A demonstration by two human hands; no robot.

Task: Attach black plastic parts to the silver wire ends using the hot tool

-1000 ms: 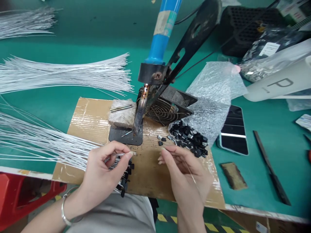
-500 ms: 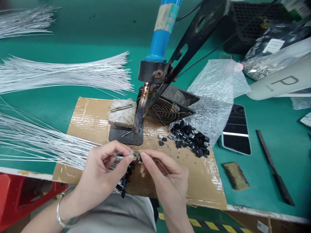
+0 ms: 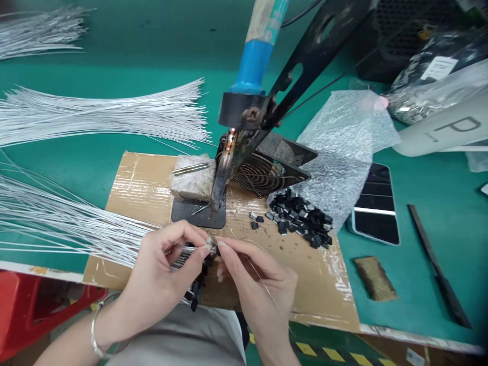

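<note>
My left hand [image 3: 163,274] is closed, thumb and index finger pinching a small greyish piece [image 3: 209,241] too tiny to name. Fingertip to fingertip with it, my right hand [image 3: 259,279] pinches a small black connector [image 3: 215,249], mostly hidden by the fingers. A thin wire [image 3: 267,290] runs across the right palm. Under my left hand lie white wires [image 3: 95,229] with black connectors [image 3: 194,292] at their ends. Just above both hands, the soldering iron [image 3: 220,188] points down in its black stand, not touching either hand.
A pile of black connectors [image 3: 301,218] lies on the cardboard [image 3: 305,284], beside bubble wrap [image 3: 335,147]. Behind the iron is a fan [image 3: 259,173]; left of it, a wrapped block [image 3: 192,183]. A phone [image 3: 375,208], sponge [image 3: 375,278] and dark file-like tool [image 3: 438,264] lie right.
My right hand has moved slightly left and up, bringing the connector against the piece in my left fingers. The gap between them has closed. The view has shifted slightly.
</note>
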